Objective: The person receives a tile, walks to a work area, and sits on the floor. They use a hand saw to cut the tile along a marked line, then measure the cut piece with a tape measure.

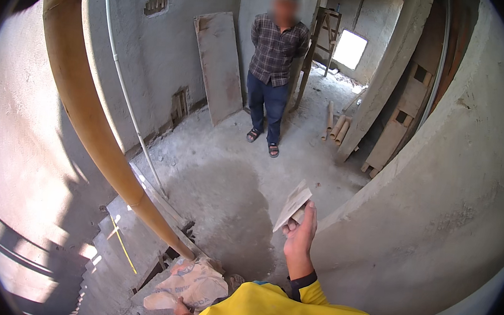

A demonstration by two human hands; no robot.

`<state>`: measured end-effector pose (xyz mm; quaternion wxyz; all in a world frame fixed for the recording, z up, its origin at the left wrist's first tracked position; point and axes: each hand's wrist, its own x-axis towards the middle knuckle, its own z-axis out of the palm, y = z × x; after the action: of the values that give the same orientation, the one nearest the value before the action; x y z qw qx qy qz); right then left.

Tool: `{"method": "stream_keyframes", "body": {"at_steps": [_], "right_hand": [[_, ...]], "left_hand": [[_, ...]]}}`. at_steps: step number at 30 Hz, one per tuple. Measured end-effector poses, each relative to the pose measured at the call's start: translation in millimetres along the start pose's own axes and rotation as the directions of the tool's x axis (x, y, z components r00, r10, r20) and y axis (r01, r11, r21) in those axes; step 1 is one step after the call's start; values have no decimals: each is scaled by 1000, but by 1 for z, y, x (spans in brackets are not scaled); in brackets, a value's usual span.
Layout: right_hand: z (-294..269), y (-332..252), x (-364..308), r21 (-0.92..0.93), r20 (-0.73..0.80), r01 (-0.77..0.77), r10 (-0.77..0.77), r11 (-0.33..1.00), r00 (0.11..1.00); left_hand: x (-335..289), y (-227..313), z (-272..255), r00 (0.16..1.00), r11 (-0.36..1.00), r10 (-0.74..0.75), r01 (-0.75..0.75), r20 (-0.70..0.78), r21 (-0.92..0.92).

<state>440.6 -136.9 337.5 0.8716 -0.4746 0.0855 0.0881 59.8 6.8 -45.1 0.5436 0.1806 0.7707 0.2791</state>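
My right hand (301, 231) is raised in front of me, its fingers closed on a thin flat tan piece (292, 206), like a tile shard or a small board, held edge up over the dusty concrete floor (226, 173). My left hand (181, 312) is low at the bottom edge, mostly hidden by my yellow sleeve, and rests on a crumpled pale paper sack (190, 284). Whether it grips the sack cannot be seen.
A person (273, 69) in a checked shirt stands at the far side, hands behind the back. A thick orange pipe (96, 126) and a thin white conduit (130, 105) slant down on the left. A board (219, 64) leans on the wall. Short pipes (337, 128) lie on the floor.
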Motion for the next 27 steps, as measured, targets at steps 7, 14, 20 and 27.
{"method": "stream_keyframes", "body": {"at_steps": [7, 14, 20, 27], "right_hand": [[13, 8, -13, -38, 216, 213, -200, 976, 956], [32, 0, -16, -53, 386, 459, -406, 887, 828], [41, -3, -15, -20, 418, 460, -410, 888, 811], [80, -8, 50, -34, 411, 498, -442, 867, 797]], "left_hand": [[3, 0, -3, 999, 998, -15, 17, 36, -61], [-13, -1, 2, 1000, 994, -6, 7, 8, -107], [-6, -5, -3, 1000, 990, -25, 24, -3, -139], [-8, -3, 1, 999, 992, -41, 41, 6, -120]]}}
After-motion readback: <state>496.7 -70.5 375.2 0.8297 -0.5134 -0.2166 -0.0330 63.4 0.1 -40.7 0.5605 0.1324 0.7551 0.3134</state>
